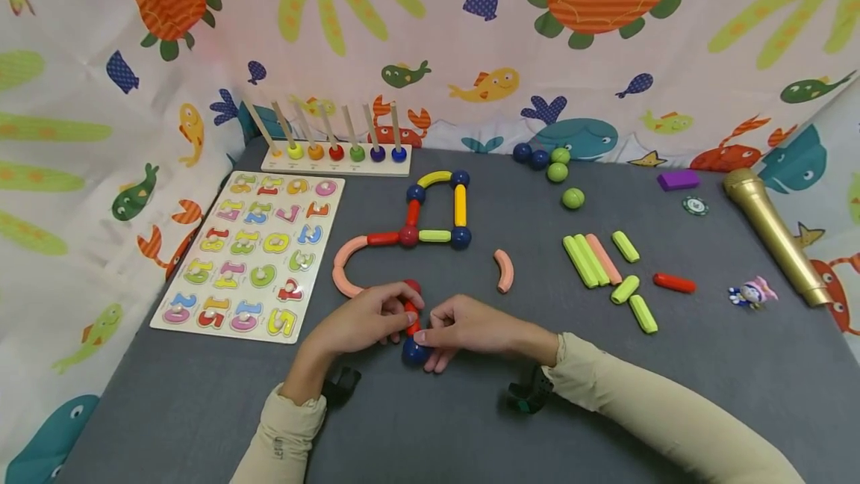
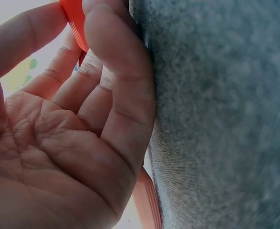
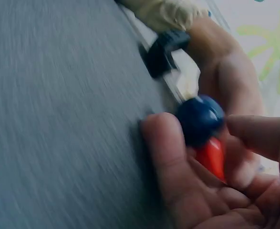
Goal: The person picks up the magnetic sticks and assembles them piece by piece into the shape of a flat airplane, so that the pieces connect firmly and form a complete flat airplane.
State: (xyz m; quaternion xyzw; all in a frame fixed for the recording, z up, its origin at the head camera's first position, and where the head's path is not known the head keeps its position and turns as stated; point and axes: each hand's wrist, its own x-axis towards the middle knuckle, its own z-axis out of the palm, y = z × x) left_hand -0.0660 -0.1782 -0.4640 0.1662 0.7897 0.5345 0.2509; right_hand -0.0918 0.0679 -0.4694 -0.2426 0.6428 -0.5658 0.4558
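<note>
- Head view: I watch two hands meet at the near middle of the grey table, both on one short red rod with a dark blue ball at its near end.
- The left hand has its fingertips curled onto the rod from the left; the left wrist view shows the rod pinched between thumb and fingers.
- The right hand closes thumb and fingers round the blue ball from the right; the right wrist view shows red just past its fingertips.
- I read the rod's long axis as running away from the fingers, ball nearest the person, with a red ball at the far end, half hidden by the left fingers.
- Just beyond the left fingertips lies a pink curved piece, leading up to the built rod-and-ball frame; the left hand is the nearer to it.
- Right of the right fingers, a loose pink curve lies a little way off, and the spare green rods lie well apart.
- Open cloth lies toward the person; the number puzzle board sits left of the left fingers.
</note>
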